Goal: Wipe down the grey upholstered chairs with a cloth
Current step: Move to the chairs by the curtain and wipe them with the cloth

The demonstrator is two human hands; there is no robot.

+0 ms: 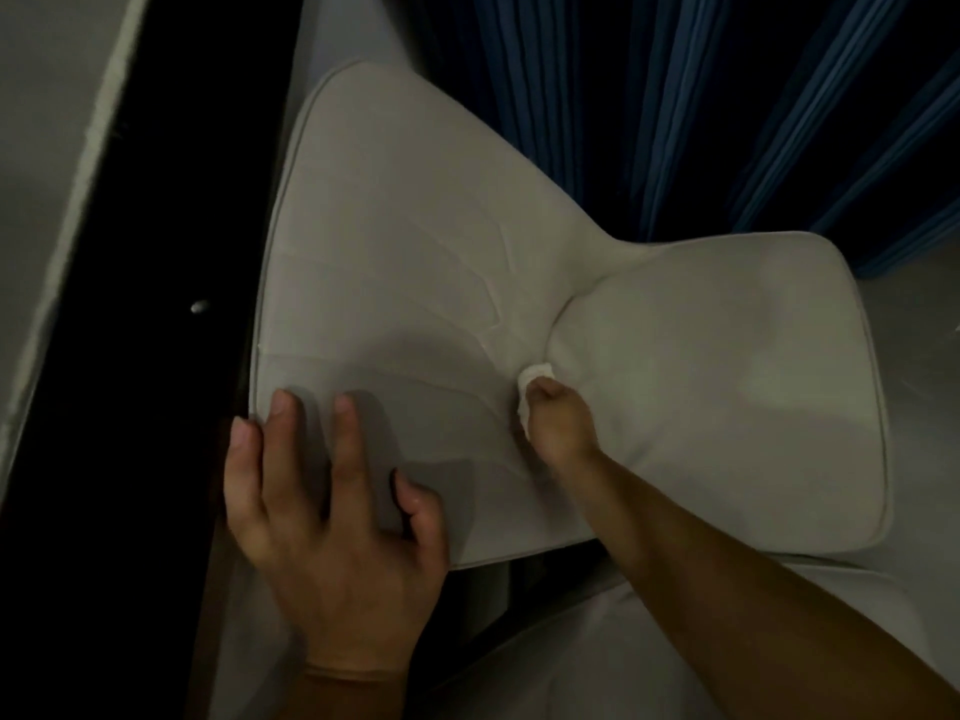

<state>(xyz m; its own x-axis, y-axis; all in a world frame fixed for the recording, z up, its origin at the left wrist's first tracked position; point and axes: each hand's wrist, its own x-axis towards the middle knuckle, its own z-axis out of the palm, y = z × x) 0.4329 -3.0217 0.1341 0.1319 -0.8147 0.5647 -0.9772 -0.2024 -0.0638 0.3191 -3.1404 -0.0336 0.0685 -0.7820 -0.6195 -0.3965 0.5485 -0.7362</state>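
Chair: grey upholstered chair [415, 241] fills the middle of the head view, seen from above, its piped edge running down the left side beside a dark band [156, 252].
Crease: the padding pinches into a deep fold near the centre, with a second padded section [727, 366] spreading to the right of it.
Cloth: small white cloth [530, 387], bunched, pressed against the upholstery just below the fold; only a bit of it shows past the fingers.
Right hand: right hand [558, 423] reaches in from the lower right, fingers curled round the cloth, thumb on top.
Left hand: left hand [332, 491] lies on the chair's near left edge, fingers straight and spread, pressing the fabric flat, holding nothing.
Backdrop: blue pleated curtain [701, 122] hangs behind the chair at upper right.
Lighting: dim throughout.
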